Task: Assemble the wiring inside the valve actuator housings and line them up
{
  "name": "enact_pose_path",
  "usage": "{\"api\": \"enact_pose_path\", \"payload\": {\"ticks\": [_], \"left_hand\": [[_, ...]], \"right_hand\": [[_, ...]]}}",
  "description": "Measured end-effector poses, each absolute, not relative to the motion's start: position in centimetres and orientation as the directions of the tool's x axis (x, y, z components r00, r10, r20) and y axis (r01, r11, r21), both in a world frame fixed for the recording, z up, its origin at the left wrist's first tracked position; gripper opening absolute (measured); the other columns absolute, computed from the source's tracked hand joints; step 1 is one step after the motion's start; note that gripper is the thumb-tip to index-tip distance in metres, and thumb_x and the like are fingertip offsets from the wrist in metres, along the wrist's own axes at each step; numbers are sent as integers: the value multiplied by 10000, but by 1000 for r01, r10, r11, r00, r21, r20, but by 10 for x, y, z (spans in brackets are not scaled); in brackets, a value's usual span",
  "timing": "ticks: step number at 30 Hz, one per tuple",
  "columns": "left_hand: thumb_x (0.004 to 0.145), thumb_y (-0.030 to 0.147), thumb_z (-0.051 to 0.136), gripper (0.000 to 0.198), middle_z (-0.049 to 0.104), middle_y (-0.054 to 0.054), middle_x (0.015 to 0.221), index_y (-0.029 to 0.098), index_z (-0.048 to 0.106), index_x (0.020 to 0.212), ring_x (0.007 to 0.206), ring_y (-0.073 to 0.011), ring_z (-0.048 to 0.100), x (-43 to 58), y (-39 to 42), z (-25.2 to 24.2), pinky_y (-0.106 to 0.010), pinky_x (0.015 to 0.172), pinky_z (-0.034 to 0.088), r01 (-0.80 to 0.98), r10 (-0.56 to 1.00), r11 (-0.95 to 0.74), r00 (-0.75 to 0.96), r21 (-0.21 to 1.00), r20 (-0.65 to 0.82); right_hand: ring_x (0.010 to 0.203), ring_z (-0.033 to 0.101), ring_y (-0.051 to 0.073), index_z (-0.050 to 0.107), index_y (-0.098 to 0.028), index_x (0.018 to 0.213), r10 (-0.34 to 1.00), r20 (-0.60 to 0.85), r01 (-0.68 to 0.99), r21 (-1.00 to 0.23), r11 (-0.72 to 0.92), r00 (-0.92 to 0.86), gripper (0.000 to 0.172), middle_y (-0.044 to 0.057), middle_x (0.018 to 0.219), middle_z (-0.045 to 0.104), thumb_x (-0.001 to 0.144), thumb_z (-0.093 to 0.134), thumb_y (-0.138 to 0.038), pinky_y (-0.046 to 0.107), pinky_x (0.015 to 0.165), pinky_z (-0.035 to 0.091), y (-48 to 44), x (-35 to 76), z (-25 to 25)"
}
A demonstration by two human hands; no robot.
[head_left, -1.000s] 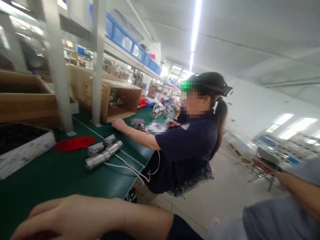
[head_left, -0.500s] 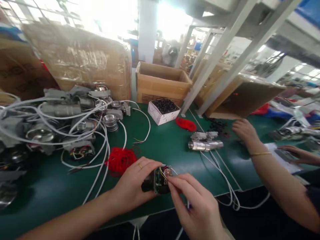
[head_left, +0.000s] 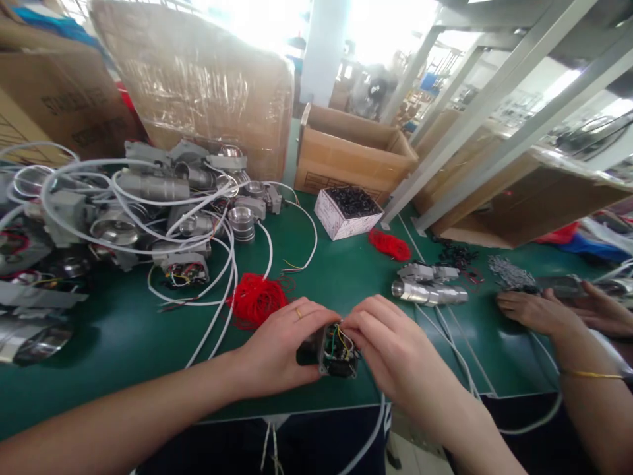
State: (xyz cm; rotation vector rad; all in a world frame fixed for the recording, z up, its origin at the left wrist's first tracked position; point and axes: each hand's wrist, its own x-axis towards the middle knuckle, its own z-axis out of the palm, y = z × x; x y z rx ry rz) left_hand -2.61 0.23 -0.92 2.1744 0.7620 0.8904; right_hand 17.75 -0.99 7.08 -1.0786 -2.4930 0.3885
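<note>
My left hand is wrapped round a small open housing, thumb and fingers on its left side. Inside the housing are a circuit board and several thin wires, some yellow, green and white. The fingers of my right hand are closed at the housing's upper right corner, where wires run towards them; what they pinch is hidden. A white cable hangs below my right hand. Left of the housing, close to my left hand, lies a bundle of red cord.
Metal valve bodies with grey boxes and white cables crowd the left. A box of black parts stands before a cardboard carton. At right are joined metal fittings, a metal frame and a co-worker's hands.
My view has shifted, so the table appears further right. My right fingers have moved from the wires' middle to the housing's upper right corner. The co-worker's hands have come together on a part.
</note>
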Motion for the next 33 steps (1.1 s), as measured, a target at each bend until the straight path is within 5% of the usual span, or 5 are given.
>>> {"api": "enact_pose_path", "payload": {"ticks": [9, 15, 21, 26, 33], "left_hand": [[746, 98, 768, 533, 688, -86, 1180, 176, 570, 1235, 1095, -253, 622, -27, 3, -7, -376, 962, 496, 209, 700, -604, 600, 769, 387], [738, 212, 791, 500, 706, -94, 1122, 173, 591, 1194, 1031, -260, 649, -26, 3, -7, -385, 940, 525, 189, 722, -565, 585, 803, 370], [702, 246, 741, 586, 697, -137, 1163, 139, 576, 1255, 1069, -299, 646, -26, -5, -11, -418, 983, 530, 274, 694, -611, 636, 743, 337], [720, 448, 765, 631, 721, -153, 1142, 127, 608, 1239, 1045, -317, 668, -28, -7, -16, -403, 933, 562, 240, 636, -658, 685, 714, 355], [703, 470, 783, 664, 745, -141, 1105, 133, 629, 1255, 968, -317, 684, -33, 0, -13, -416, 875, 545, 237, 577, -707, 738, 667, 350]], "right_hand": [[897, 576, 224, 661, -138, 1103, 662, 314, 543, -391, 743, -681, 202, 101, 1026, 686, 995, 511, -56, 364, 751, 519, -19, 175, 82], [817, 641, 222, 680, -189, 878, 562, 183, 452, -423, 786, -806, 214, 68, 858, 707, 999, 519, -115, 358, 696, 558, -12, 167, 86], [822, 730, 205, 721, -241, 1060, 739, 285, 543, -528, 653, -611, 185, 61, 972, 747, 953, 592, -162, 295, 675, 595, 26, 169, 69], [810, 723, 209, 751, -201, 965, 739, 152, 567, -547, 617, -657, 159, 57, 912, 747, 913, 623, -123, 324, 716, 586, 67, 133, 49], [922, 704, 235, 775, -169, 943, 755, -105, 738, -338, 585, -647, 191, 83, 978, 746, 856, 662, -42, 352, 843, 530, 98, 101, 35]]}}
